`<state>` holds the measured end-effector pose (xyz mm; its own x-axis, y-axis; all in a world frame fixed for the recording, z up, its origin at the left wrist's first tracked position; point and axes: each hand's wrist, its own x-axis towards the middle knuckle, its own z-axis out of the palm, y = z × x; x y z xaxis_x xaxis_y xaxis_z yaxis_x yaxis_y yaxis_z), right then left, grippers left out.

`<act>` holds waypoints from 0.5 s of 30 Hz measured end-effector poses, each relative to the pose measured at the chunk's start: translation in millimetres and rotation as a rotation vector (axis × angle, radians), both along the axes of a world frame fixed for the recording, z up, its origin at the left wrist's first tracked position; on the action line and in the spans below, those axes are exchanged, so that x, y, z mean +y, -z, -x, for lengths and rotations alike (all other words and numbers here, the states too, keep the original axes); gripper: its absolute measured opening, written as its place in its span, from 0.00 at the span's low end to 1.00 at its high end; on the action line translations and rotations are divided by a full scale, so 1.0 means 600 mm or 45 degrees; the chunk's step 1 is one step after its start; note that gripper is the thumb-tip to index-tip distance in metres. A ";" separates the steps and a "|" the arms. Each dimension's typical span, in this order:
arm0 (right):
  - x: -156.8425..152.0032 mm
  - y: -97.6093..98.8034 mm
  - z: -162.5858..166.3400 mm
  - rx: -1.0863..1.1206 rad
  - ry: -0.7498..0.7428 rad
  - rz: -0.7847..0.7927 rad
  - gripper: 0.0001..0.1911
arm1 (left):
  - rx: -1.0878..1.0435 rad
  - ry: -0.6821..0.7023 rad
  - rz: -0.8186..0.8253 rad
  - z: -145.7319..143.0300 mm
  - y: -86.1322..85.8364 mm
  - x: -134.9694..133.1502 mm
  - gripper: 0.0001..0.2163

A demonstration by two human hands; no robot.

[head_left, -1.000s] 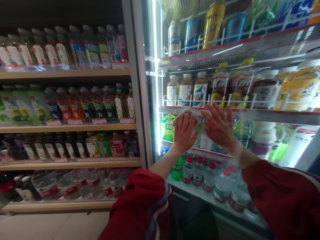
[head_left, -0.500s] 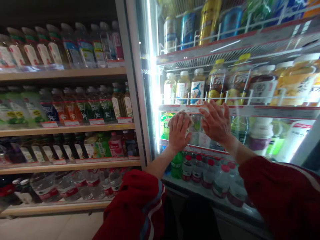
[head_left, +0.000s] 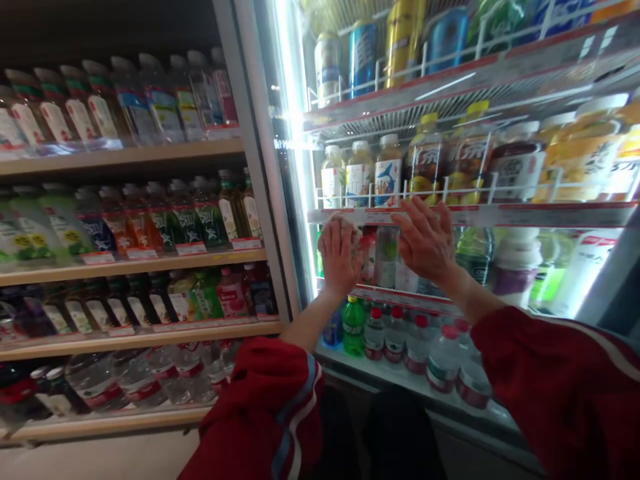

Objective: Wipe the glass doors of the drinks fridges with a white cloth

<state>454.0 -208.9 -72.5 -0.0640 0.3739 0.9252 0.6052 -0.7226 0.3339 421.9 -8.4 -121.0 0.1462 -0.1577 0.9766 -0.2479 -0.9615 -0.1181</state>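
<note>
My left hand (head_left: 340, 257) presses a pale crumpled cloth (head_left: 349, 225) against the glass door (head_left: 500, 267) of a lit drinks fridge, its fingers closed over the cloth. It sits near the door's left side, just below a shelf rail with red price strips (head_left: 450, 215). To its right, my right hand (head_left: 425, 241) lies flat on the same glass with fingers spread and holds nothing. Behind the glass near both hands stand several bottles (head_left: 387, 250). Both my sleeves are dark red.
Open wooden shelves (head_left: 135, 257) to the left carry rows of bottled drinks. The grey fridge door frame (head_left: 253, 167) divides them from the fridge. Inside are cans (head_left: 400, 43) on top, tea and juice bottles (head_left: 387, 170) below, and water bottles (head_left: 415, 343) at the bottom.
My left hand has slid the cloth leftwards across the glass. The right hand stays flat on the door. The view has drifted slightly to the right.
</note>
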 end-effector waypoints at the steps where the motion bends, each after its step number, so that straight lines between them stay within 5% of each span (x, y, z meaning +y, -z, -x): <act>1: 0.000 0.000 -0.001 0.007 -0.022 -0.004 0.22 | 0.011 0.021 -0.031 0.000 0.001 -0.004 0.28; 6: 0.002 -0.001 -0.002 -0.052 -0.017 0.010 0.21 | -0.031 0.076 -0.177 0.000 -0.001 -0.007 0.25; 15: 0.010 0.002 0.000 -0.119 -0.029 -0.021 0.17 | -0.142 -0.084 -0.098 -0.018 -0.036 -0.046 0.22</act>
